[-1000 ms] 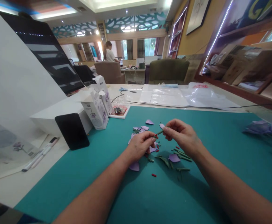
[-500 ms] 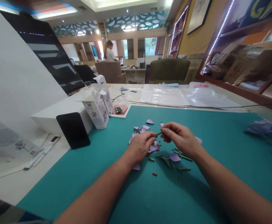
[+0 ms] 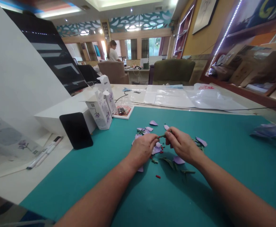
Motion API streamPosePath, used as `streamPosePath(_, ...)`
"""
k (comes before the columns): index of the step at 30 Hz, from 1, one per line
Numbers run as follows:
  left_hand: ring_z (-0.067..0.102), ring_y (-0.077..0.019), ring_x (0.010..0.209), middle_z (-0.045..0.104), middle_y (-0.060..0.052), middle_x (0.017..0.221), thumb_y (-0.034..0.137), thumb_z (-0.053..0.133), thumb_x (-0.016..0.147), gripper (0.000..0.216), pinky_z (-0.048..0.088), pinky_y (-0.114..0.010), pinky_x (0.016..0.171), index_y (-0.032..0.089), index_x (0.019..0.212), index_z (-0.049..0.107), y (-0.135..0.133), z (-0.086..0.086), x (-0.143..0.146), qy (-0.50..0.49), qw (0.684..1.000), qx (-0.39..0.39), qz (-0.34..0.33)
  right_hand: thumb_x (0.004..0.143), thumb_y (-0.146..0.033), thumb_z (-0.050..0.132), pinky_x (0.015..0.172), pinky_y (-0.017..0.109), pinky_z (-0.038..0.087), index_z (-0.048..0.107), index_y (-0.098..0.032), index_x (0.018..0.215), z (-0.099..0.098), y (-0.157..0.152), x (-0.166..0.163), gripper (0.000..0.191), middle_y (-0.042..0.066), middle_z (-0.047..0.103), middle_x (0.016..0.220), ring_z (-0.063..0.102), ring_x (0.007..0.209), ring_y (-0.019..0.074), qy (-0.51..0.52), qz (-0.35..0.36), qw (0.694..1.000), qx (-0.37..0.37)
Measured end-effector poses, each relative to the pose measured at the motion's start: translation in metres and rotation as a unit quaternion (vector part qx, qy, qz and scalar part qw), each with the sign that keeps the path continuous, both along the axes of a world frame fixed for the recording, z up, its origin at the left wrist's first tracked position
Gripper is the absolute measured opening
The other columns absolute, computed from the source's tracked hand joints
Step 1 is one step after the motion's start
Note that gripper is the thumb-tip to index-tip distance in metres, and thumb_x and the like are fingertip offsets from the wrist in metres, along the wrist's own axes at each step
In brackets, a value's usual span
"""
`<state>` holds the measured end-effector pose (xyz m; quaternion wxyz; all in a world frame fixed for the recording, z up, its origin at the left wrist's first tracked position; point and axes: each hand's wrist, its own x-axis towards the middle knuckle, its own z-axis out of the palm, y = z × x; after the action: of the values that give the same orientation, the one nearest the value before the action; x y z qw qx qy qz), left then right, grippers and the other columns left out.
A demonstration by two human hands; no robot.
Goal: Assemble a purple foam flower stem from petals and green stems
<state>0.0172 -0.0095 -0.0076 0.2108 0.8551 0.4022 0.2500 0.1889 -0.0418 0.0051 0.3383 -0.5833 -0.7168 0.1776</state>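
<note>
My right hand (image 3: 182,143) pinches a thin green stem (image 3: 163,136) between thumb and fingers. At the stem's left end shows a bit of red, and my left hand (image 3: 142,147) is closed on it, its fingertips partly hiding it. Both hands hover close together above loose flower parts on the mat. Purple petals lie around them, among them one petal (image 3: 178,160) below my right hand and another petal (image 3: 153,123) farther off. A green leaf (image 3: 168,162), short green stem pieces (image 3: 188,172) and a small red piece (image 3: 158,177) lie nearer me.
The teal mat (image 3: 81,186) covers the table. On the left stand a black tablet-like panel (image 3: 76,130) and white printed boxes (image 3: 100,110); pens (image 3: 45,153) lie beside them. A purple bundle (image 3: 270,130) is at the right. Behind sit plastic sheets (image 3: 168,94) and, farther, a person (image 3: 113,52).
My right hand has turned and lowered slightly, its fingers now curled more around the stem. Several green stem pieces beneath it are covered by the hand. The view has shifted a little.
</note>
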Motion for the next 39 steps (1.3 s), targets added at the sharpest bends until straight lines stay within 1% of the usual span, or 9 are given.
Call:
streamPosePath(6, 0.06, -0.0188, 0.09, 0.068, -0.006, 0.097, 0.028, 0.038, 0.094, 0.026, 0.042, -0.027, 0.078, 0.019, 0.096, 0.063, 0.0, -0.002, 0.001, 0.031, 0.999, 0.025, 0.004, 0.092, -0.037, 0.034, 0.059, 0.029, 0.037, 0.047, -0.022, 0.071, -0.005, 0.001, -0.002, 0.029, 0.0, 0.058, 0.063, 0.052, 0.059, 0.0154, 0.016, -0.008, 1.0, -0.002)
streamPosePath(12, 0.061, -0.0179, 0.089, 0.068, -0.004, 0.094, 0.026, 0.039, 0.094, 0.025, 0.043, -0.026, 0.077, 0.019, 0.095, 0.064, -0.002, -0.001, 0.001, 0.04, 0.998, 0.046, 0.007, 0.092, -0.038, 0.034, 0.058, 0.028, 0.037, 0.047, -0.022, 0.07, -0.01, 0.003, -0.005, 0.03, 0.0, 0.056, 0.061, 0.051, 0.057, 0.0155, 0.034, -0.006, 0.999, -0.003)
streamPosePath(17, 0.061, -0.0164, 0.087, 0.068, -0.003, 0.093, 0.026, 0.041, 0.093, 0.024, 0.044, -0.025, 0.076, 0.02, 0.094, 0.064, -0.003, -0.001, 0.001, 0.041, 0.997, 0.057, 0.013, 0.091, -0.041, 0.033, 0.057, 0.028, 0.037, 0.045, -0.023, 0.069, -0.01, 0.001, -0.009, 0.03, 0.0, 0.056, 0.059, 0.051, 0.056, 0.0156, 0.043, -0.01, 0.999, 0.007)
streamPosePath(26, 0.06, -0.0164, 0.088, 0.068, -0.003, 0.095, 0.027, 0.039, 0.094, 0.025, 0.042, -0.025, 0.076, 0.02, 0.096, 0.063, -0.003, -0.002, 0.002, 0.005, 0.999, 0.034, -0.006, 0.091, -0.038, 0.035, 0.057, 0.027, 0.038, 0.045, -0.023, 0.069, -0.006, 0.001, -0.01, 0.028, -0.001, 0.055, 0.06, 0.05, 0.056, 0.0143, 0.06, 0.0, 0.998, 0.003)
streamPosePath(29, 0.059, -0.0159, 0.081, 0.067, -0.002, 0.088, 0.031, 0.04, 0.093, 0.025, 0.04, -0.025, 0.07, 0.021, 0.093, 0.063, -0.002, 0.003, -0.001, 0.007, 1.0, 0.012, -0.013, 0.091, -0.039, 0.037, 0.056, 0.027, 0.04, 0.049, -0.022, 0.077, -0.004, 0.001, -0.006, 0.025, -0.001, 0.056, 0.063, 0.05, 0.057, 0.0136, 0.086, 0.024, 0.996, -0.021)
streamPosePath(32, 0.058, -0.0149, 0.075, 0.066, 0.0, 0.082, 0.032, 0.041, 0.091, 0.024, 0.038, -0.024, 0.065, 0.021, 0.09, 0.063, 0.001, 0.007, -0.006, -0.023, 1.0, -0.012, 0.013, 0.089, -0.044, 0.04, 0.053, 0.026, 0.041, 0.053, -0.02, 0.092, -0.002, 0.001, -0.004, 0.027, -0.001, 0.057, 0.065, 0.05, 0.053, 0.013, 0.134, 0.015, 0.99, -0.049)
streamPosePath(34, 0.057, -0.0141, 0.071, 0.064, 0.001, 0.075, 0.031, 0.041, 0.09, 0.024, 0.038, -0.023, 0.064, 0.02, 0.085, 0.062, 0.005, 0.01, -0.009, -0.062, 0.997, -0.035, 0.036, 0.088, -0.043, 0.042, 0.053, 0.026, 0.04, 0.055, -0.02, 0.087, -0.003, 0.001, -0.005, 0.026, -0.001, 0.058, 0.065, 0.05, 0.054, 0.0133, 0.107, 0.012, 0.993, -0.048)
streamPosePath(37, 0.056, -0.0137, 0.069, 0.061, 0.002, 0.066, 0.031, 0.04, 0.088, 0.024, 0.039, -0.023, 0.064, 0.019, 0.079, 0.059, 0.01, 0.013, -0.013, -0.114, 0.989, -0.074, 0.063, 0.087, -0.035, 0.045, 0.058, 0.026, 0.038, 0.058, -0.02, 0.076, -0.008, 0.0, -0.011, 0.023, 0.001, 0.062, 0.069, 0.054, 0.065, 0.0156, -0.018, 0.054, 0.998, -0.038)
streamPosePath(39, 0.056, -0.0136, 0.067, 0.061, 0.002, 0.064, 0.032, 0.04, 0.087, 0.024, 0.039, -0.022, 0.063, 0.019, 0.077, 0.058, 0.013, 0.015, -0.015, -0.121, 0.986, -0.094, 0.07, 0.086, -0.028, 0.045, 0.062, 0.026, 0.038, 0.061, -0.02, 0.077, -0.012, -0.001, -0.013, 0.02, 0.003, 0.065, 0.077, 0.057, 0.072, 0.0168, -0.103, 0.076, 0.991, -0.036)
